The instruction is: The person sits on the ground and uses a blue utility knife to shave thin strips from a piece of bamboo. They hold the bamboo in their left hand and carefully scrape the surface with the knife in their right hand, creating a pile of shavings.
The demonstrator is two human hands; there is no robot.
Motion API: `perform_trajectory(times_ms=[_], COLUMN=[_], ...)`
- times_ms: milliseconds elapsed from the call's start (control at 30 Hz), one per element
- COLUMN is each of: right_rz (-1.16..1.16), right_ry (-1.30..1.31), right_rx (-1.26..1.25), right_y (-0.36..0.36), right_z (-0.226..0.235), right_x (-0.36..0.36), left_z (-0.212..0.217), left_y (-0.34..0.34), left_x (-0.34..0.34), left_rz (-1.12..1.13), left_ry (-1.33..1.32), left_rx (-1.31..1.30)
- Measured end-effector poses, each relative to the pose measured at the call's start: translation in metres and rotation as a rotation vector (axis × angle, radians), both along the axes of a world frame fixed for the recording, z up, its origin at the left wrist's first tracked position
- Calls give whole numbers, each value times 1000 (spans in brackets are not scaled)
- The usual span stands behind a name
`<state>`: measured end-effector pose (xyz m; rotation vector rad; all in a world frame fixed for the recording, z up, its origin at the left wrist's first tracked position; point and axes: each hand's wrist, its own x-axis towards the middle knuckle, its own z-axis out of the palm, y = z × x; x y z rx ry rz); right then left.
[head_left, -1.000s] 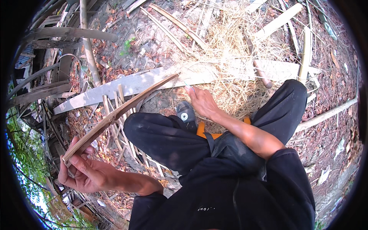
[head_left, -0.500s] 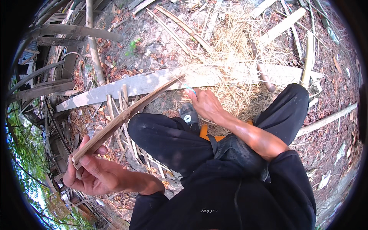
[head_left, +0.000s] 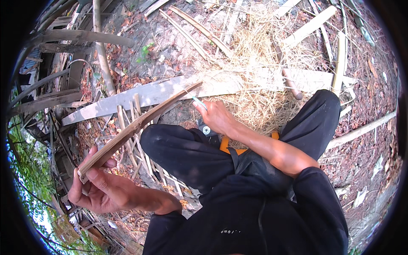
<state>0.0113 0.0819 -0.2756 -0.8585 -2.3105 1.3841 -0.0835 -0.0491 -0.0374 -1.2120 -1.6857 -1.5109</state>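
Note:
My left hand point(head_left: 104, 191) grips the near end of a long brown strip of split wood point(head_left: 137, 124), thumb on top and fingers underneath. The strip slants up and to the right, away from me, and tapers toward its far end. Close to that tip, my right hand point(head_left: 216, 115) is closed on a slim light-blue tool point(head_left: 198, 102). Its thin end points at the strip; whether the two touch is hard to see. Most of the tool lies hidden in my fingers, so its exact kind does not show.
A long pale plank point(head_left: 161, 94) crosses the ground ahead, with shavings point(head_left: 261, 55) heaped over its right part. Several split strips point(head_left: 163, 174) lie beside my left leg. A brown rod point(head_left: 291, 83) rests on the plank. Weathered timbers point(head_left: 80, 38) stand at far left.
My right hand has moved a little left and toward the wooden strip's tip, and the blue tool shows more. My left hand and the strip have shifted slightly left.

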Motion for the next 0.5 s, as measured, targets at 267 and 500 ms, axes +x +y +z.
perform_trajectory(times_ms=[267, 500], right_rz=[118, 69], right_ry=[40, -49], right_rx=[-49, 193], right_y=[-9, -2], right_z=[41, 4], right_x=[-1, 9], left_z=[-3, 13], left_y=[-9, -12], left_x=[-4, -10], left_rz=[59, -90], left_ry=[0, 5], left_rx=[-4, -82])
